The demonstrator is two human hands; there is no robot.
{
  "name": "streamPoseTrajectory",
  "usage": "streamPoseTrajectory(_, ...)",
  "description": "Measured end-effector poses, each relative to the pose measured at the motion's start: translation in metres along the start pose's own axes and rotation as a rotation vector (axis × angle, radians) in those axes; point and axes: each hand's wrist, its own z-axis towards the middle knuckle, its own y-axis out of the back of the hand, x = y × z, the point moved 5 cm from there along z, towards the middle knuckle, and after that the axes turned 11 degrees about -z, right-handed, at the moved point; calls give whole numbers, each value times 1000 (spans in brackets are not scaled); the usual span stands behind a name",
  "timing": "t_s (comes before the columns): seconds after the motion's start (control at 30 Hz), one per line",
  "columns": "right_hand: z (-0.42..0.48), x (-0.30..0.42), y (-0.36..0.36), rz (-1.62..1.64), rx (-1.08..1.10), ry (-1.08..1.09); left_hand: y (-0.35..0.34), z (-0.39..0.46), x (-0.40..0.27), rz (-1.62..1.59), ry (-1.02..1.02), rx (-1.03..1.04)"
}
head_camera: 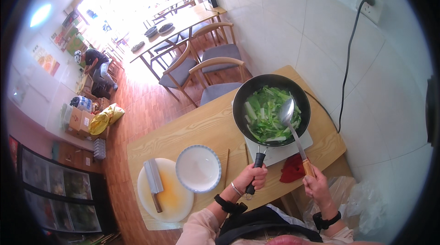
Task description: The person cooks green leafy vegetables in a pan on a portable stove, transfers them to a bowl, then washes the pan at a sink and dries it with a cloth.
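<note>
My left hand (253,178) grips the black handle of a dark wok (238,121), which sits on a white portable cooktop (306,141). Chopped leafy greens with pale stalks (266,114) cover the wok's bottom. With my right hand (318,185) I hold the wooden handle of a metal cooking spatula (287,111). Its rounded blade rests on or just over the greens, at the wok's right side. A red cloth (290,168) lies beneath the spatula's handle, beside the cooktop.
On the wooden table (202,124) are a white bowl (198,168), a round cutting board (178,207) bearing a cleaver (153,178), and chopsticks (227,167). A black power cord (348,59) hangs along the tiled wall. Chairs (220,90) stand beyond; a person (98,64) bends at the far left.
</note>
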Motion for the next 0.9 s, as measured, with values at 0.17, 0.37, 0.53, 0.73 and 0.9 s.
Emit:
streamPoseTrajectory(0.17, -5, -3, 2, 7, -6, 0, -1, -10, 4, -28, 7, 1)
streamPoseTrajectory(0.37, 1, 12, -1, -35, -9, 40, -14, -24, 3, -55, -8, -18)
streamPoseTrajectory(0.53, -9, 11, -6, -52, -12, 9, -16, -59, 18, -80, -21, -49)
streamPoseTrajectory(0.73, -16, 22, -25, -129, 63, 154, -35, -117, 23, -84, -88, -70)
streamPoseTrajectory(0.9, -34, 28, -65, -139, 169, 165, -43, -189, 24, -20, -146, -161)
